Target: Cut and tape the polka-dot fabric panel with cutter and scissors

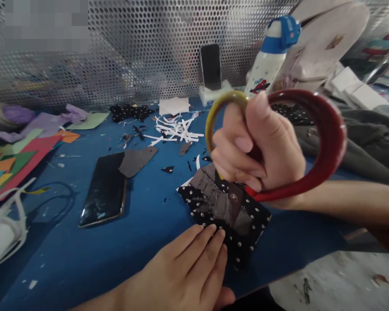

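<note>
My right hand (259,147) is closed in a fist around a pair of scissors with large loop handles (333,134), one red and one yellow. The blades are hidden behind the hand. Below it lies a black, white-dotted piece of fabric (240,246) with grey patches (210,185) on top, some shiny and creased. My left hand (191,263) lies with its fingers outstretched, the fingertips on the near left edge of the dotted fabric.
A black phone (105,190) lies on the blue table, a grey scrap (138,160) overlapping it. White paper strips (178,129) sit farther back. Coloured paper (29,160) and a white cable (17,207) are left. A bottle (267,60) and upright phone (211,67) stand behind.
</note>
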A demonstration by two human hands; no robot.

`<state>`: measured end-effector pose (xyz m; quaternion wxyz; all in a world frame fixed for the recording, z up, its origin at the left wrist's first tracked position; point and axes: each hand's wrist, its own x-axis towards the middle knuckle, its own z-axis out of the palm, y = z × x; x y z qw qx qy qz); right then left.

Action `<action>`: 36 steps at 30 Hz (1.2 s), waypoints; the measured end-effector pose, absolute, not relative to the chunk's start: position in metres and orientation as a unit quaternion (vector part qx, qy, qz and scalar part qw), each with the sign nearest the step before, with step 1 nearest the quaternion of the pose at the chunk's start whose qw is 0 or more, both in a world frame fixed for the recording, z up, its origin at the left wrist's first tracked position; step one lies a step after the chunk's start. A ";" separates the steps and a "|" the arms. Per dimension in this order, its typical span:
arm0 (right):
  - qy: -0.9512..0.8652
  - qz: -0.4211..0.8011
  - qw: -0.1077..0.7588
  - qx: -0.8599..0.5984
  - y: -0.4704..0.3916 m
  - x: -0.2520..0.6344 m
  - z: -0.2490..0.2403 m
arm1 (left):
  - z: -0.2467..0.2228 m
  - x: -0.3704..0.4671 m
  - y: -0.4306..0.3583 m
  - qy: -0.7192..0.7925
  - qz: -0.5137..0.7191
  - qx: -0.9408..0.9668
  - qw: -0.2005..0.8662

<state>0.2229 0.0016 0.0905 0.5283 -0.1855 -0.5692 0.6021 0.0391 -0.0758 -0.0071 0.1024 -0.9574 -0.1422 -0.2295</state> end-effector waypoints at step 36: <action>-0.570 0.625 0.486 -0.219 -0.001 0.214 0.088 | -0.007 0.040 -0.071 -0.167 -0.217 -0.960 0.063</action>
